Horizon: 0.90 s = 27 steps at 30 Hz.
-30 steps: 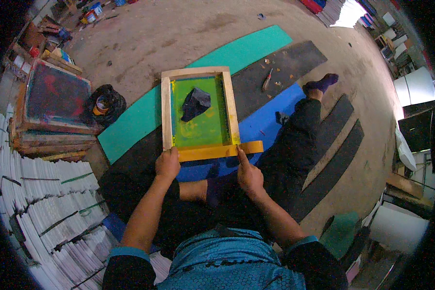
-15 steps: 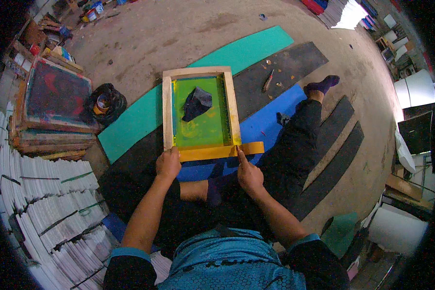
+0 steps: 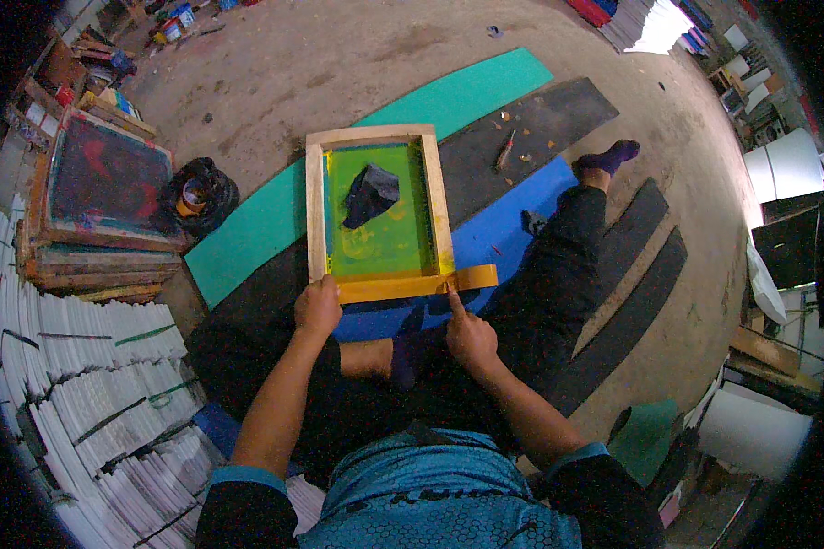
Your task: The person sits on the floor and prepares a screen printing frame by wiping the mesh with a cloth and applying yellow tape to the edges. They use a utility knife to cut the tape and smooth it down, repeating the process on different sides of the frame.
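You're sitting on the floor w/ the wooden screen-printing frame (image 3: 378, 209) lying flat in front of your knees, on the overlapping green, black and blue mats (image 3: 513, 215). The work in hand looks like taping the frame's near edge. A strip of tan tape (image 3: 417, 285) already runs along that near rail, from the left corner to past the right corner, where a short tail sticks out free over the blue mat. So that edge seems mostly covered; the tail is not yet pressed down or cut. The side and far rails show bare wood, no tape.

Your left hand (image 3: 318, 308) rests on the tape's left end, fingers curled down on it, pinning that corner. Your right hand (image 3: 470, 335) has its grip narrow, forefinger out, tip pressing the tape near the right corner; it holds nothing else.

A dark rag (image 3: 372, 193) lies on the green mesh. Other framed screens (image 3: 101, 197) are stacked to your left.
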Each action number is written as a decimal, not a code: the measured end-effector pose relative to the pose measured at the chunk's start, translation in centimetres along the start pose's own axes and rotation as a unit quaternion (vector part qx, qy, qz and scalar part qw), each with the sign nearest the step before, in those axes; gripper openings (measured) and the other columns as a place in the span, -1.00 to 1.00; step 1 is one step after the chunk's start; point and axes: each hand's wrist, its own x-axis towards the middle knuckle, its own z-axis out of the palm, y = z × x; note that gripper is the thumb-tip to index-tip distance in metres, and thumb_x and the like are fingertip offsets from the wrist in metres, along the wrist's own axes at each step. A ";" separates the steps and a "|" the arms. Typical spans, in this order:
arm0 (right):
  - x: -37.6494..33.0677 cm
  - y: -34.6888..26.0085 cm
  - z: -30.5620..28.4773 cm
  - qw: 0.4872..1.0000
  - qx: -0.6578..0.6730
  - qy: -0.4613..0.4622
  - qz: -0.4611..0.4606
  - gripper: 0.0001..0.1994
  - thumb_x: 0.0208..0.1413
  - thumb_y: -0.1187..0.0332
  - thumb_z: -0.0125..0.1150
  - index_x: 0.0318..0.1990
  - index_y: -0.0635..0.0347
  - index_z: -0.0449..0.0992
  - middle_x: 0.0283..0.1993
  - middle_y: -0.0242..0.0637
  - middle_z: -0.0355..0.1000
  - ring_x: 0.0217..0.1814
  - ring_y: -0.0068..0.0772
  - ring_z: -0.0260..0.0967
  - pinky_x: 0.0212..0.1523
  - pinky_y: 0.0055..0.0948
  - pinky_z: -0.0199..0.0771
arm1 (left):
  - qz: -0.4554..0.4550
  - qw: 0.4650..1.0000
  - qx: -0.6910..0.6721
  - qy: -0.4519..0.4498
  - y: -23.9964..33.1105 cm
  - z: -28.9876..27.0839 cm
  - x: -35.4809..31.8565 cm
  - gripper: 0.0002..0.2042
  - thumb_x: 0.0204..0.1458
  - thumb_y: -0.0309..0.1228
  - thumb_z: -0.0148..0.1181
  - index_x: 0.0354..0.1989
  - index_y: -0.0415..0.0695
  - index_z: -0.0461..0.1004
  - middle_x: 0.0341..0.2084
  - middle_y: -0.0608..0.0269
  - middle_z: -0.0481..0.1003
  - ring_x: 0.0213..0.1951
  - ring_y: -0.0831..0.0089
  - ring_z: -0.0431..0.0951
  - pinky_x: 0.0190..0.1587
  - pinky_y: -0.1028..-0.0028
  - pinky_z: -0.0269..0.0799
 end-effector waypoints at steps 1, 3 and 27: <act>-0.2 0.0 0.0 1.000 0.008 0.003 -0.002 -0.34 0.18 0.33 0.03 0.46 -0.11 0.05 -0.34 0.00 0.55 -0.43 0.14 0.52 -0.39 0.11 0.52 | 0.000 1.000 -0.003 0.002 0.0 0.0 0.0 -0.87 0.10 -0.41 0.20 -0.29 -0.20 0.45 -0.38 -0.08 0.58 -0.29 -0.06 0.62 -0.26 0.05 0.55; -0.7 0.0 0.0 1.000 0.022 0.011 -0.005 -0.35 0.18 0.33 0.03 0.45 -0.11 0.07 -0.34 0.01 0.55 -0.43 0.15 0.52 -0.39 0.11 0.52 | 0.001 1.000 -0.008 0.007 0.0 0.2 0.0 -0.87 0.10 -0.40 0.20 -0.29 -0.20 0.46 -0.38 -0.08 0.58 -0.29 -0.06 0.62 -0.26 0.05 0.55; 9.7 8.0 -5.8 0.989 0.102 -0.030 0.098 -0.53 -0.23 -0.04 0.53 -0.20 0.04 0.65 -0.29 -0.15 0.59 -0.20 -0.11 0.58 -0.18 -0.17 0.49 | -0.008 0.968 -0.239 0.081 -3.4 1.1 0.5 -0.81 -0.02 -0.42 0.38 -0.36 -0.24 0.49 -0.49 0.02 0.55 -0.42 0.13 0.59 -0.31 0.26 0.48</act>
